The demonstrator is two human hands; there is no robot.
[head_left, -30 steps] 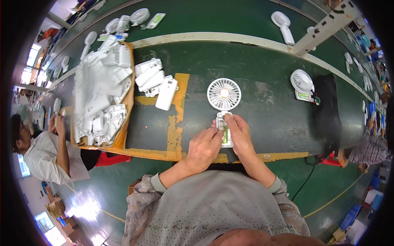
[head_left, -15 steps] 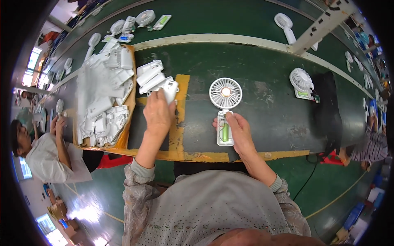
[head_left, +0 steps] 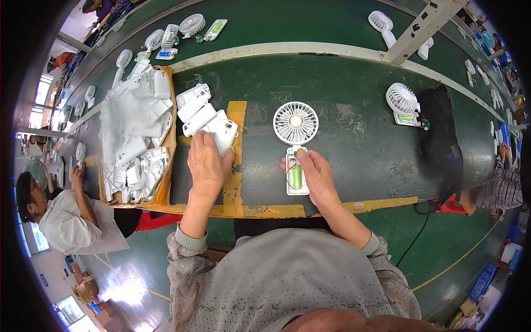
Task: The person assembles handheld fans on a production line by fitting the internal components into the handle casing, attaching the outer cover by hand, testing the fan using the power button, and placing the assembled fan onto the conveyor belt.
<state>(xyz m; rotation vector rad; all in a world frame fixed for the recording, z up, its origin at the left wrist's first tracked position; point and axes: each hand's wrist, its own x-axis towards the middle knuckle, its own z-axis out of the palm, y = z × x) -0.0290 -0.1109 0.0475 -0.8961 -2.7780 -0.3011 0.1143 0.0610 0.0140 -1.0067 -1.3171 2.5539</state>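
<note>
My right hand [head_left: 318,174] is closed around the handle of a white handheld fan [head_left: 296,123], thumb on its near face. The fan's round grille points up the table. Its handle is uncovered, showing a green battery [head_left: 295,176] and thin wires inside. To the left, my left hand [head_left: 207,163] grips a white plastic handle cover [head_left: 223,133] by its near edge, between fingers and thumb. That cover lies beside a small stack of similar white covers [head_left: 193,105].
A cardboard box [head_left: 168,138] full of white plastic parts stands at the left. Another open fan [head_left: 402,99] and a black cloth [head_left: 442,138] lie at the right. Beyond the pale rail [head_left: 265,51] rest more fans. A person [head_left: 72,213] sits at far left.
My left hand has shifted slightly toward me with the white cover, which has turned a little. My right hand keeps hold of the fan. The whole view has shifted slightly.
</note>
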